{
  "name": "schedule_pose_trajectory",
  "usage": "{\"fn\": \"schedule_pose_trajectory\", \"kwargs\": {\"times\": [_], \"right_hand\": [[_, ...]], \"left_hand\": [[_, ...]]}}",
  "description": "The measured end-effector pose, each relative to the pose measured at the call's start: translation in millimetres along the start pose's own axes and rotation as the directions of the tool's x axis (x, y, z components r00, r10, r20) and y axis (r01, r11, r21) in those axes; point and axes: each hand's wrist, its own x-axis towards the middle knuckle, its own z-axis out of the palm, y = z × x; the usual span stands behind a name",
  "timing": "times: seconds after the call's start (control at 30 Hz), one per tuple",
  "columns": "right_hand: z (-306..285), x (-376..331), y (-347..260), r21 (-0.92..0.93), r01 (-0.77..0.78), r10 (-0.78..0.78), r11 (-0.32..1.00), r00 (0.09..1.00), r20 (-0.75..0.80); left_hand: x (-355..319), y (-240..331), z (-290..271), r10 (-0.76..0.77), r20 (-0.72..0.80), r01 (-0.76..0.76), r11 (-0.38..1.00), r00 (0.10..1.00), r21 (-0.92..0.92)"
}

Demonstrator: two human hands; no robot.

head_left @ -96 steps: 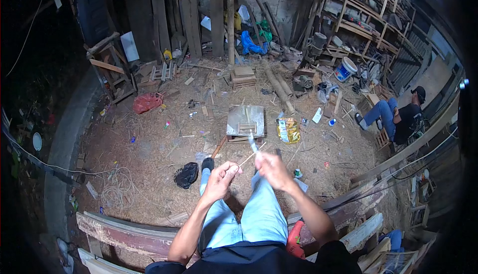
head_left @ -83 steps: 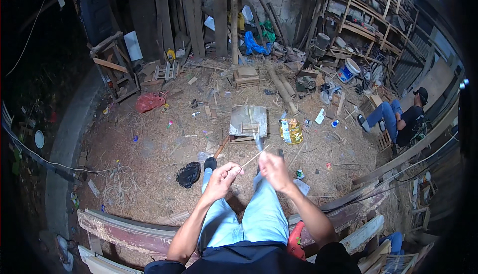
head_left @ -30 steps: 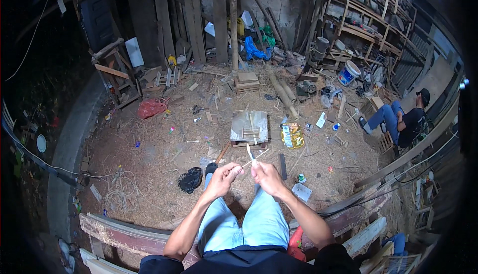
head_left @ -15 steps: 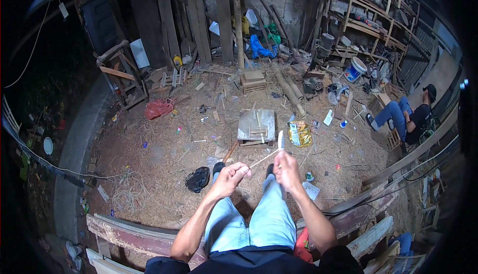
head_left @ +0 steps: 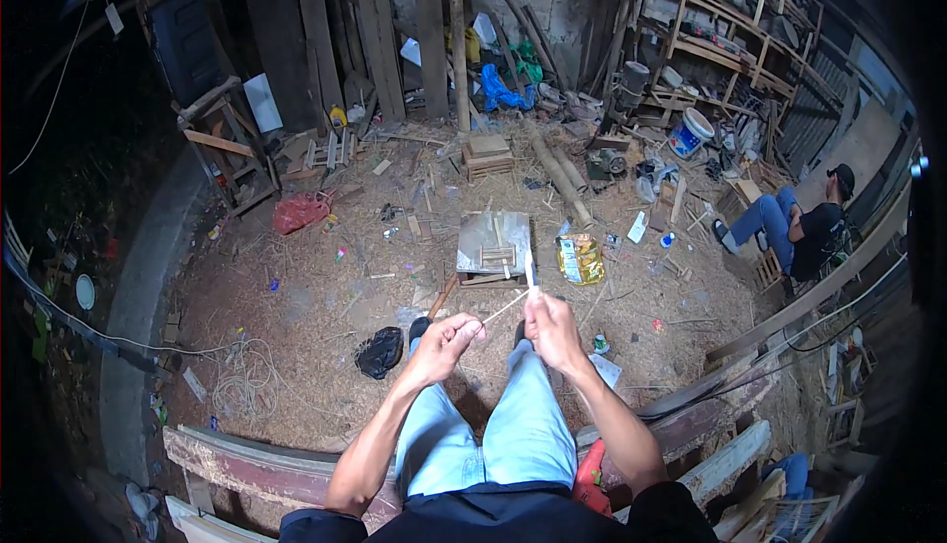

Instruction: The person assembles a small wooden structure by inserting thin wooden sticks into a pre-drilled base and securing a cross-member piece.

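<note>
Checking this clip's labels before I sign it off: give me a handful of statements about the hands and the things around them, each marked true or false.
1. The left hand pinches one end of a thin pale stick. True.
2. The right hand holds a hammer. False: it holds a small blade-like piece upright against the stick.
3. A red bag lies on the ground to the left. True.
4. Another person stands beside the low wooden block. False: that person sits far off to the right.
</note>
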Motion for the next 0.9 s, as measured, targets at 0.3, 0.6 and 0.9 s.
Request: {"fn": "schedule_pose_trajectory", "kwargs": {"times": [0.3, 0.6, 0.9], "right_hand": [[21.1, -15.7, 11.0, -0.275, 0.102, -0.087, 0.956, 0.994, 0.066], [14.4, -8.7, 0.9, -0.113, 0.024, -0.021, 0.993, 0.999, 0.025], [29.7, -14.9, 6.9, -0.193, 0.121, -0.108, 0.974, 0.991, 0.076]], "left_hand": [[-1.8, 2.0, -0.1, 0.066, -0.027, -0.061, 0.986, 0.997, 0.153], [-5.3, 3.1, -4.2, 0.099, -0.018, -0.096, 0.987, 0.995, 0.131], [-5.3, 7.2, -4.8, 0.202, -0.034, -0.196, 0.972, 0.979, 0.126]]}}
